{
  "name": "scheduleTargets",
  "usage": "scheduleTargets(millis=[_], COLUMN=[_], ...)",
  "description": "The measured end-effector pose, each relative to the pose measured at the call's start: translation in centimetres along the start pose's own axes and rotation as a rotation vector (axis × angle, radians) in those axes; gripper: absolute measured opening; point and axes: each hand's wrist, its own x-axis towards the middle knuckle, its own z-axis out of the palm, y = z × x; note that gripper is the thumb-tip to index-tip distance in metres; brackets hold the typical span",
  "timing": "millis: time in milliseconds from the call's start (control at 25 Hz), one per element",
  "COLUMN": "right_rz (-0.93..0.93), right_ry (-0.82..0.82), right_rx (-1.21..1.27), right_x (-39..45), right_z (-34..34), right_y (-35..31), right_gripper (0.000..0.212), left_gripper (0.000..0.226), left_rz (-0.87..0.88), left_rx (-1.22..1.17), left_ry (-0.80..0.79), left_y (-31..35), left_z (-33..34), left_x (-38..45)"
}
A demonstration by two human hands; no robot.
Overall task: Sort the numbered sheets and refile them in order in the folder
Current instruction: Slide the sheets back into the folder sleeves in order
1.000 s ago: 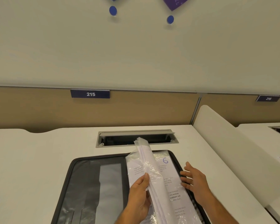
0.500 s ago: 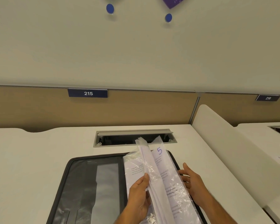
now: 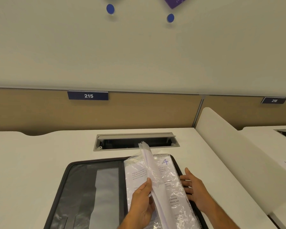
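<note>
Standing nearly on edge, a bundle of sleeved sheets (image 3: 149, 164) rises from the spine of the open folder (image 3: 82, 187), which lies flat on the white tabletop (image 3: 31, 162). The left hand (image 3: 141, 204) pinches this bundle low on its near side, thumb on the left face and fingers curled behind, so that the pages stand like a raised fin. Its long axis runs away from the person, toward the cable hatch (image 3: 135, 141) at the back of the tabletop.

To the right of the bundle lies the exposed sheet marked 4 (image 3: 165, 162) (the numeral is handwritten in blue at its far corner), flat in a crinkled plastic sleeve on the right half of the folder. Its long axis likewise runs near to far, parallel to the spine.

The right hand (image 3: 195, 187) rests at the outer right edge of that sheet, fingers straight and loosely spread, tips pointing left onto the sleeve and the folder's rim; it grips nothing. This hand is the nearer one to the free edge of the sheet, which lies directly under its fingertips, while the bound edge lies to its left, under the upright bundle. Any further page turn would therefore probably sweep from right to left, across to the left hand.
</note>
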Motion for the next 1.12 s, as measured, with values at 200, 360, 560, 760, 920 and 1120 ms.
scheduleTargets(millis=[200, 360, 560, 760, 920, 1120], right_rz=[0.000, -0.002, -0.005, -0.001, -0.040, -0.136], right_ry=[-0.010, -0.034, -0.039, -0.026, -0.045, 0.000], right_rx=[-0.031, -0.052, -0.064, -0.068, -0.095, -0.315], right_x=[-0.2, 0.0, 0.2, 0.2, -0.2, 0.7], right_z=[0.2, 0.1, 0.0, 0.2, 0.4, 0.4], right_y=[-0.2, 0.0, 0.1, 0.2, 0.1, 1.4], right_gripper=[0.056, 0.058, 0.057, 0.057, 0.046, 0.043], left_gripper=[0.013, 0.018, 0.020, 0.042, 0.048, 0.021], left_rz=[-0.009, -0.010, -0.008, -0.055, -0.042, 0.252], left_rx=[-0.021, -0.025, -0.029, 0.032, 0.133, 0.524], left_ry=[-0.001, -0.020, -0.009, -0.033, -0.069, -0.003], left_y=[-0.2, -0.2, -0.2, -0.3, -0.5, -0.8], left_z=[0.3, 0.4, 0.6, 0.5, 0.1, -1.5], left_x=[-0.1, -0.3, -0.2, 0.5, 1.2, 2.1])
